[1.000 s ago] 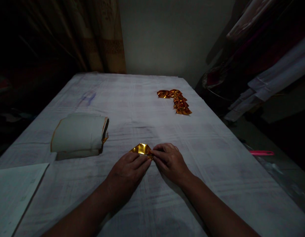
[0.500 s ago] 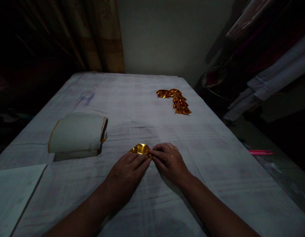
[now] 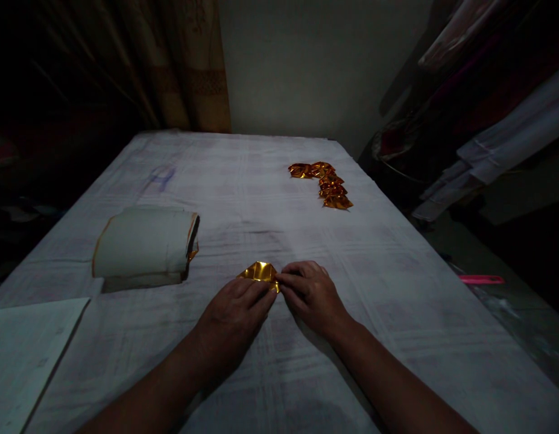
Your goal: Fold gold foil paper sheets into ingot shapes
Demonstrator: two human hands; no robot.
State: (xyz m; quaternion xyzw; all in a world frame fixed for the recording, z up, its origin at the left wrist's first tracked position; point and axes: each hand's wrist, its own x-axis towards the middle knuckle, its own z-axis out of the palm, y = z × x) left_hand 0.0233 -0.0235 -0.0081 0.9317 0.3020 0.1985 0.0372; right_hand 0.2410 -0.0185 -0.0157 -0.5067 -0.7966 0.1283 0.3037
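A shiny piece of folded gold foil paper [image 3: 260, 271] lies on the cloth-covered table between my two hands. My left hand [image 3: 236, 310] rests over its near left edge, with the fingers together and pressing on it. On the other side, my right hand [image 3: 313, 295] pinches the right end of the gold foil paper between thumb and fingers. Both hands cover part of its near edge. Farther off to the right, several folded gold foil pieces [image 3: 332, 188] lie in a bent, overlapping row.
A thick stack of pale sheets [image 3: 143, 244] with orange edges sits at the left. White paper [image 3: 30, 349] lies at the table's near left corner. Behind the table stand a wall [image 3: 306, 72] and a curtain [image 3: 189, 66]. Clothes [image 3: 509, 132] hang at the right, above a pink stick [image 3: 482, 279].
The view has shifted very slightly. My right fingers still pinch the foil's right end, where a little more of the gold corner shows. My left hand has barely moved.
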